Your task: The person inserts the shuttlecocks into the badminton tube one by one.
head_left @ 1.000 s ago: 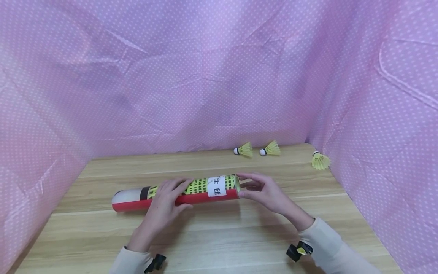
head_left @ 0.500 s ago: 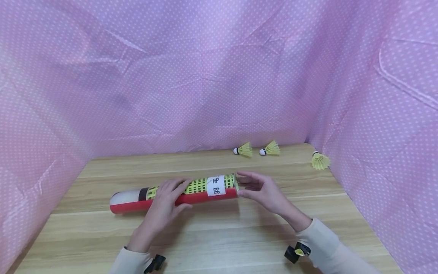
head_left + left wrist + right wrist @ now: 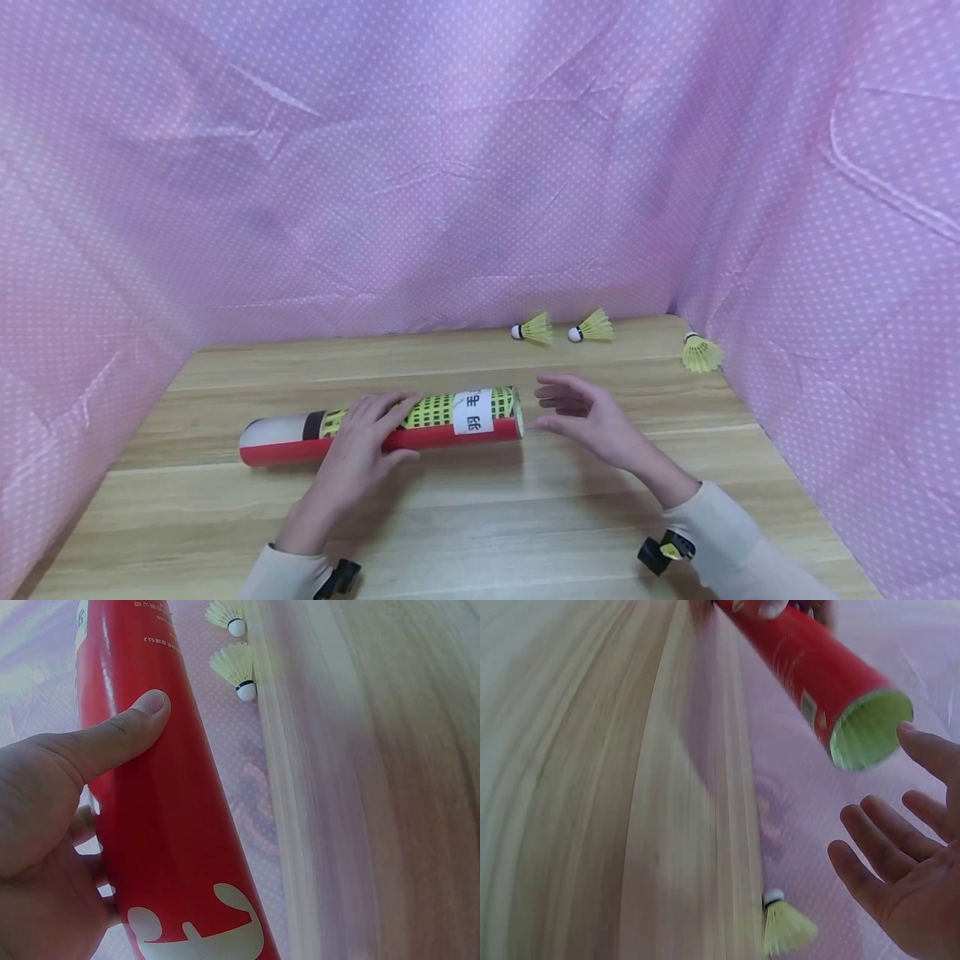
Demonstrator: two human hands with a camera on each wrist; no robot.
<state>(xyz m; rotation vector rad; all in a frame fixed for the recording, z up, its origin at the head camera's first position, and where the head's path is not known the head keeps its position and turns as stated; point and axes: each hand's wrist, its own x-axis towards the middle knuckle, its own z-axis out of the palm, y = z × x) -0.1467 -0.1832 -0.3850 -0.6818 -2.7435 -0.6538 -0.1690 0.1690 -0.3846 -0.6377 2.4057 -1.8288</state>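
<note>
A red, yellow and white shuttlecock tube [image 3: 450, 425] lies on its side, held above the table. My left hand [image 3: 360, 442] grips it near the middle, thumb along the red side, as the left wrist view shows. In the right wrist view the tube's right end is uncovered, with yellow-green shuttlecock skirt [image 3: 870, 731] visible inside the rim. My right hand [image 3: 588, 417] is just to the right of that end, apart from it, with fingers spread and nothing in them.
Two yellow shuttlecocks with white heads, one left [image 3: 534, 329] and one right [image 3: 592, 326], lie at the table's back edge. Another shuttlecock [image 3: 702, 352] lies at the right back corner. Pink dotted cloth [image 3: 450, 167] surrounds the wooden table [image 3: 480, 533] at the back and sides.
My right hand has moved away to the right from the tube's end, leaving a gap. The tube's right end has dipped slightly. My left hand keeps its grip.
</note>
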